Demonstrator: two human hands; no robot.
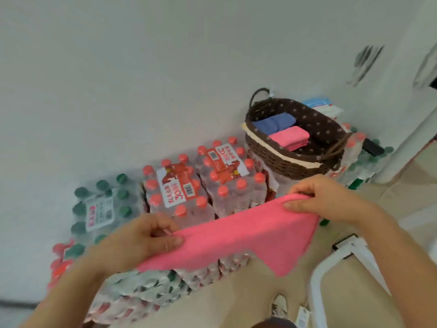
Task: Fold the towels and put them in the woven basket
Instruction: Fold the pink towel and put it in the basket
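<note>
Left hand (142, 242) is gripping the 8 o'clock end of the pink towel (236, 240), thumb lying on top and fingers curling under the edge. Right hand (324, 200) is pinching the 2 o'clock end, thumb pressing the top edge against bent fingers. Both hands are closing on cloth, neither is hanging free.

The towel is stretching taut between them, held in the air in front of the red-capped bottle packs (179, 192), and one loose corner is drooping toward 5 o'clock (single layer or doubled: cannot tell).

The woven basket (283, 162) is sitting at 1 o'clock from the held towel, well apart from it, resting on top of more bottle packs, with its brown dotted liner showing. Inside, a blue folded towel (274, 124) is lying at the 11 o'clock end and a pink folded towel (289, 137) is lying just beside it, touching; the 3 o'clock half of the basket is showing bare liner.

A green-capped pack (101, 209) is sitting at 9 o'clock of the red ones. A shoe (280, 304) is showing at 6 o'clock on the floor, and a white frame (331, 268) is standing near it at 4 o'clock.
</note>
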